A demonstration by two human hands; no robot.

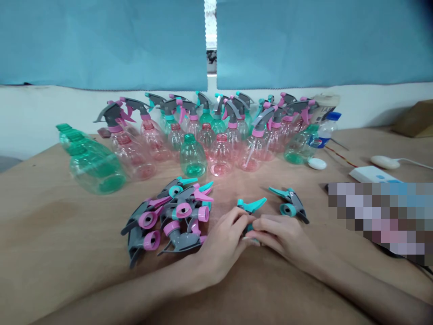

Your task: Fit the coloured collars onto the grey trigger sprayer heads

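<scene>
Near the front of the table, my left hand [230, 232] and my right hand [279, 232] meet around a grey spray head with a turquoise trigger [253, 205]. The fingers of both hands are closed on it, and they hide most of its body and collar. Just left of my left hand lies a pile of loose spray heads [184, 210], grey with pink or turquoise collars and triggers. To the right of my right hand rests a single turquoise and grey spray head [291, 206], its collar facing me.
Green and pink clear bottles stand behind, several topped with spray heads, including an open green bottle [193, 155] and an open pink bottle [221, 155]. At right are a blue-capped drink bottle [326, 131], a white power strip [374, 175], a white mouse [384, 162] and a brown box [414, 118].
</scene>
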